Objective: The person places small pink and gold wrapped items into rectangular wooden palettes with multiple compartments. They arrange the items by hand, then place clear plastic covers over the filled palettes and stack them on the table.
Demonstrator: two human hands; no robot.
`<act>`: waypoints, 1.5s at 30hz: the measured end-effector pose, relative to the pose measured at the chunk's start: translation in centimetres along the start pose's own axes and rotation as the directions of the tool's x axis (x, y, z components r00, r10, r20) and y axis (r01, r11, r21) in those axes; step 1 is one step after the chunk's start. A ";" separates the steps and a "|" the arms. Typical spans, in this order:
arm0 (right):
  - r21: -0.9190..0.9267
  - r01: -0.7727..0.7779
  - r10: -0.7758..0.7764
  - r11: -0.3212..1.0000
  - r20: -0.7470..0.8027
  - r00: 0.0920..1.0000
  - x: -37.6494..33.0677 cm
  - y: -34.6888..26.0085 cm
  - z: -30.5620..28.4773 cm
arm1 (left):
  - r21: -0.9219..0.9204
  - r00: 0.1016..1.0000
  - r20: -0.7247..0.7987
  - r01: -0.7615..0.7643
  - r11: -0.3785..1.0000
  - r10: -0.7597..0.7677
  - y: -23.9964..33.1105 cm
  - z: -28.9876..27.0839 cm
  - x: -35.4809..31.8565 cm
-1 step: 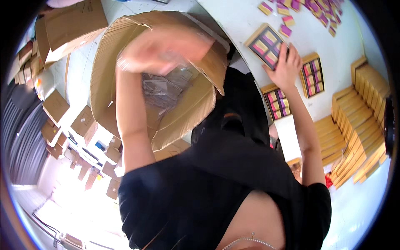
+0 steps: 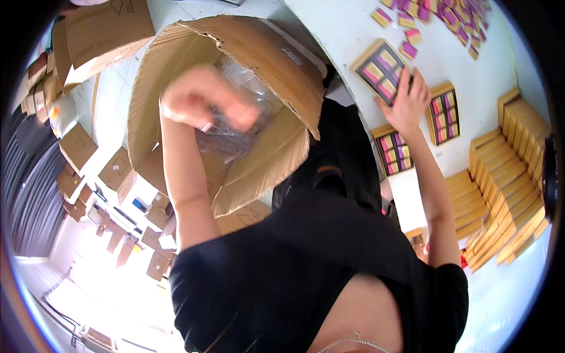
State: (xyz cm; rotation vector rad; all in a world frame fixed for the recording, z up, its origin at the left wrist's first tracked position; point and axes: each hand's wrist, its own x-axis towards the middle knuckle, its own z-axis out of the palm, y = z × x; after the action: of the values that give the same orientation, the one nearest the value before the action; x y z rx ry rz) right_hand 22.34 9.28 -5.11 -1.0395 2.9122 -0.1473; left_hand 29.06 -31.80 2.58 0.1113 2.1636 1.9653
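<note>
Left hand (image 2: 207, 100) blurred over open cardboard box (image 2: 235, 112), fingers curled around clear plastic packaging (image 2: 226, 138) there, though too smeared to tell whether truly clamped. Right hand (image 2: 406, 103) nearer the white table (image 2: 353, 29), fingers spread flat on wooden tray (image 2: 384, 67) of pink and yellow pieces, just ahead, long axis diagonal.

Carton (image 2: 176, 65) left, trays (image 2: 382, 67) on table (image 2: 353, 23) right

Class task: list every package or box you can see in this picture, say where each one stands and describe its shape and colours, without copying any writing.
Large open brown corrugated cardboard box: upper centre-left, clear plastic bags inside.
Small wooden trays of pink, yellow and purple packets: white table, upper right; right hand touches one.
Stack of plain wooden trays: right edge.
Closed brown cartons: floor, left.
</note>
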 end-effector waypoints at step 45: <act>0.194 -0.327 0.342 0.925 -0.044 0.939 -22.1 -1.6 -5.9 | 0.207 0.848 -0.526 0.196 0.958 -0.060 -5.6 33.6 -1.4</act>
State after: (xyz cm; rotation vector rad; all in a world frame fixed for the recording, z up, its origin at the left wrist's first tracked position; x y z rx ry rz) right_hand 39.96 22.47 1.20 -0.5091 3.0168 -0.4405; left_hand 38.00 0.05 -5.64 -0.5788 2.6582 1.7742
